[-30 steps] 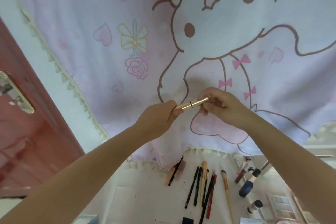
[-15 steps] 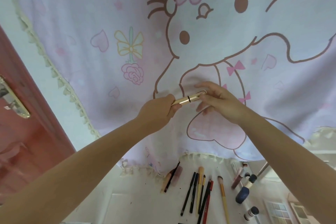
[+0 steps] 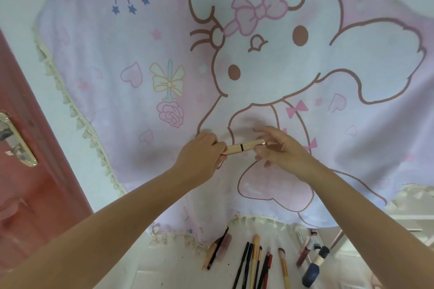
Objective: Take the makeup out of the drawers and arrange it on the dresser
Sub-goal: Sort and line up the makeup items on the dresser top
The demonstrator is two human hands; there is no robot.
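Note:
I hold a slim gold makeup tube [image 3: 244,146] with a black band level in front of a pink cartoon cloth [image 3: 145,105]. My left hand [image 3: 202,155] grips the tube's left end. My right hand [image 3: 279,148] is at the right end with fingers spread and loosely bent; its grip on the cap is blurred. Below on the white dresser top [image 3: 178,272] lie a row of dark pencils [image 3: 242,265], gold-handled brushes [image 3: 254,258], a red pencil [image 3: 267,270] and a pink tube [image 3: 223,246].
A dark blue bottle with a white neck [image 3: 312,270], a lip gloss tube [image 3: 303,253] and a small red-labelled tube [image 3: 313,234] lie at the lower right. A red door with a brass handle plate [image 3: 18,141] stands at the left.
The view tilted upward, so the cloth's rabbit face sits lower in view. My right hand's fingers have loosened and spread around the tube's right end; my left hand keeps its grip.

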